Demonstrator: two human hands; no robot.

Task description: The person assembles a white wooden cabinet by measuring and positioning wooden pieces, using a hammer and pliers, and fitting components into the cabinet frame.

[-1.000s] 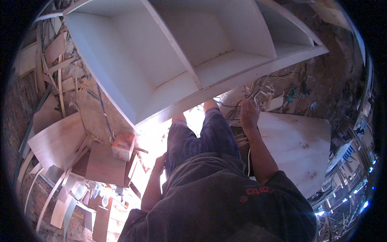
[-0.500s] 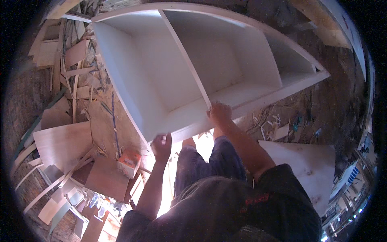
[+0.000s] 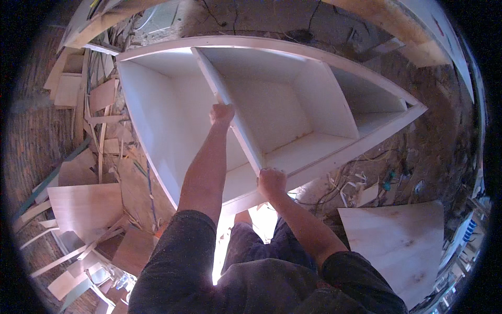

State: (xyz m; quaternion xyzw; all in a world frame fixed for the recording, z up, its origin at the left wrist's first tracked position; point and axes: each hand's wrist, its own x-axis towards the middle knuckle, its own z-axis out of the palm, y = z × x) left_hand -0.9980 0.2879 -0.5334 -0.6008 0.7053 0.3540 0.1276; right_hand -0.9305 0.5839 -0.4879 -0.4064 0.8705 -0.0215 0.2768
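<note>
1. Left hand (image 3: 222, 114): wrapped round the divider (image 3: 242, 138), probably 'cause that thin edge grabs easily.
2. Right hand (image 3: 273, 183): clamped on the divider's near end, likely a sturdy corner.
3. White cabinet (image 3: 340, 152): dead centre, open side facing the person.
4. Plywood sheet (image 3: 392, 246): near right, apart.

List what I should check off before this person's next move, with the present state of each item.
1. Left hand on the divider of the white cabinet: ok, fingers curled around its edge.
2. Right hand on the cabinet: ok, at the corner where divider and front edge meet.
3. Right-hand grip secure: cannot tell, fingers partly hidden.
4. Left compartment fully in view: not ok, the left forearm covers part.
5. Floor free of scraps: not ok, boards lie left and right of the person.
6. Footing steady: cannot tell, feet not clearly visible.
</note>
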